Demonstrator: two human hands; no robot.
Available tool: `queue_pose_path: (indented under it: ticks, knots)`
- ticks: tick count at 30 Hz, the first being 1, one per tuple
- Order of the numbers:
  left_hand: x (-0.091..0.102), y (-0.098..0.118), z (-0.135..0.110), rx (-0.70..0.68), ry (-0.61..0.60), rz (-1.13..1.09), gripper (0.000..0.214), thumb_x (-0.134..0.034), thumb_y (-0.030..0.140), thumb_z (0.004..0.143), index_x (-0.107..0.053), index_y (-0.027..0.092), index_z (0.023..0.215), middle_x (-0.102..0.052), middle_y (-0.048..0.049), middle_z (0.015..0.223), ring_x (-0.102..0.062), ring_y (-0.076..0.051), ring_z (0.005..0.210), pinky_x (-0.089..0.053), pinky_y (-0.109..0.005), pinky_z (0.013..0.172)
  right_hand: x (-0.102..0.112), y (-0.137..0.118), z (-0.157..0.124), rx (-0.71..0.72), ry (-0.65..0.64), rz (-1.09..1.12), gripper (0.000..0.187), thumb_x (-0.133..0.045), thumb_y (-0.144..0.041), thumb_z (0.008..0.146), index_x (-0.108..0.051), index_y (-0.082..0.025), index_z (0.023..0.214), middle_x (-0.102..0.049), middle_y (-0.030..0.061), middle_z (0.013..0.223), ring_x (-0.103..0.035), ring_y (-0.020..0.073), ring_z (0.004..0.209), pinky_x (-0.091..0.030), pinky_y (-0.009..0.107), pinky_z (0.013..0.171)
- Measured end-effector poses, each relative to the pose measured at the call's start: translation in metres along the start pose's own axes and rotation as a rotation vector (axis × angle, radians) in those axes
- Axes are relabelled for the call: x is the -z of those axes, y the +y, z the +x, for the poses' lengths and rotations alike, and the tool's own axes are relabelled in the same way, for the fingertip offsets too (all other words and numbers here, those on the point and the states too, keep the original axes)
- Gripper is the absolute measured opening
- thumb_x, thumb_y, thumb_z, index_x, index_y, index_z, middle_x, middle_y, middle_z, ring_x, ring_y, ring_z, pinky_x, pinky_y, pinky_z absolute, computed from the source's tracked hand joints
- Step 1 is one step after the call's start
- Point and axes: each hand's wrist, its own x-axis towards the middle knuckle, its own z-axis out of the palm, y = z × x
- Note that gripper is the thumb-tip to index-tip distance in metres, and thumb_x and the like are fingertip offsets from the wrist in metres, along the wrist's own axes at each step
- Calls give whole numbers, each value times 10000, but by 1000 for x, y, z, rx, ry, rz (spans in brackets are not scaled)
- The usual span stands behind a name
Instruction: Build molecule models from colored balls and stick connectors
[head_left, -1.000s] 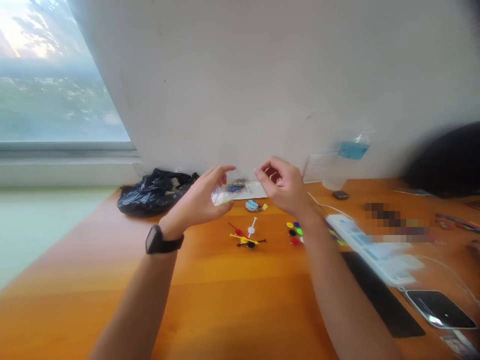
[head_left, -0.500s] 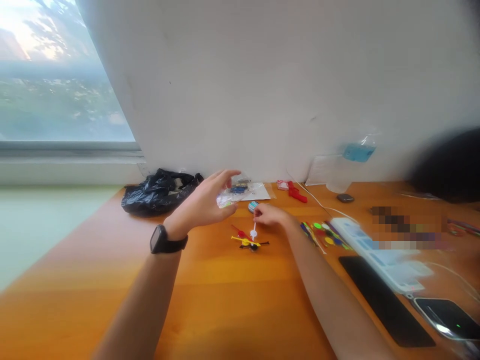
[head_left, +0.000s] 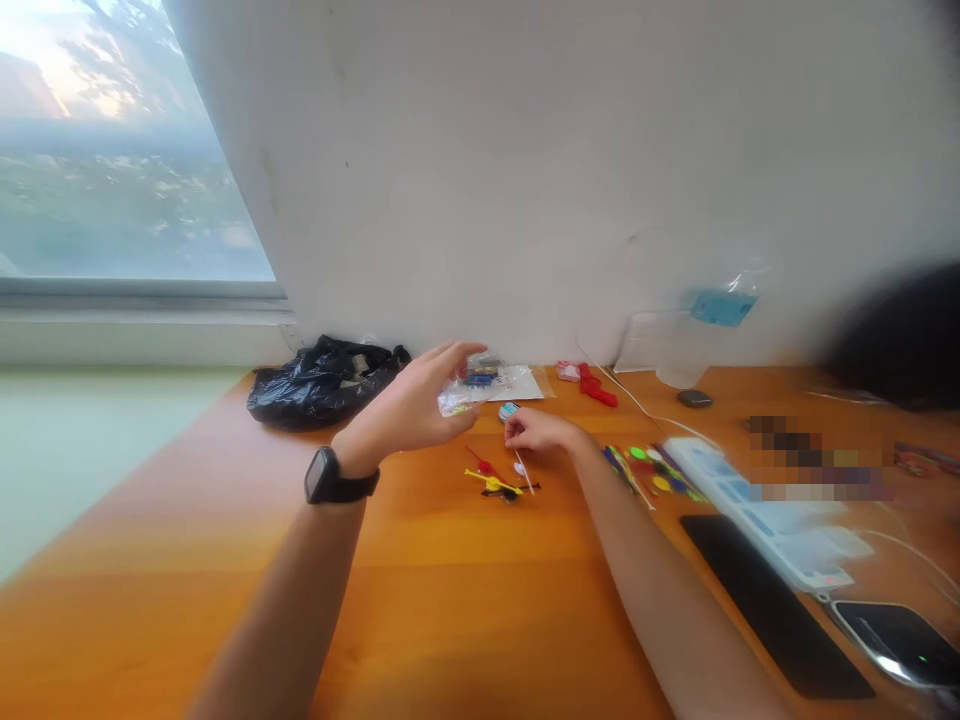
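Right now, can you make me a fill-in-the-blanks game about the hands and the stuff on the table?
The watch by the left hand is ____.
The right hand holds a thin ____ stick.
The left hand holds a small clear bag; the hand nearer the table is the ____ one.
The crumpled black bag lies to the ____ of both hands.
Missing words: black; white; right; left.
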Motion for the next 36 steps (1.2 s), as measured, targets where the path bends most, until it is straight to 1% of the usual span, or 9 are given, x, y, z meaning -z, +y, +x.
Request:
queue_pose_path:
  ticks: [3,6,12,15,19,22,24,28,36]
  knots:
    - [0,0,0,-1,-5,6,659,-684,241,849,-478,248,1475,-627,-70,1109,-613,-238,1023,-504,-395,941,6,2,-5,30,-42,78,60,-696,-179,760,-670,-157,810,-701,29,778,-629,153,701,-457,216,635]
    - [0,0,0,-4,-4,8,660,-685,241,849,-478,244,1476,-624,-70,1115,-615,-237,1024,-504,-393,942,12,1,-12,66,-60,151,87,-639,-166,742,-647,-164,829,-669,8,731,-611,145,657,-463,223,622]
    - [1,0,0,-10,10,3,664,-683,237,850,-476,244,1480,-624,-71,1121,-616,-237,1024,-505,-390,939,29,-5,-30,140,33,300,206,-589,-218,741,-731,-161,880,-693,26,841,-597,138,725,-457,225,639]
    - [2,0,0,-8,15,0,673,-686,226,842,-474,248,1481,-625,-72,1134,-616,-237,1028,-506,-393,946,41,-8,-39,179,181,463,201,-603,-246,732,-753,-156,831,-681,24,759,-571,129,682,-429,221,605]
    - [3,0,0,-8,26,0,684,-689,229,838,-468,252,1485,-625,-79,1157,-613,-246,1043,-508,-406,960,62,-18,-54,276,514,804,138,-651,-261,708,-728,-168,774,-616,-12,644,-522,96,595,-412,210,572]
    - [3,1,0,-4,26,-1,696,-697,225,826,-471,248,1483,-624,-77,1156,-614,-245,1037,-514,-400,951,78,-34,-70,398,712,1080,117,-697,-250,682,-706,-198,786,-628,-18,681,-518,87,573,-422,209,544]
    - [2,2,0,-3,21,-6,699,-698,219,823,-471,246,1484,-623,-76,1158,-614,-241,1036,-517,-395,945,84,-48,-83,465,810,1150,124,-709,-243,687,-707,-216,808,-624,-21,693,-534,94,581,-451,214,542]
    - [1,1,0,-14,22,-15,690,-698,218,828,-471,249,1480,-622,-79,1163,-612,-239,1032,-522,-396,932,84,-76,-107,489,852,1028,100,-704,-249,747,-734,-222,839,-653,-1,715,-582,116,609,-473,226,525]
    - [-4,5,2,-41,43,-27,664,-702,260,844,-475,233,1467,-630,-93,1161,-620,-243,1019,-513,-399,929,57,-125,-133,523,989,403,153,-654,-240,866,-790,-175,897,-738,43,793,-664,163,709,-530,272,643]
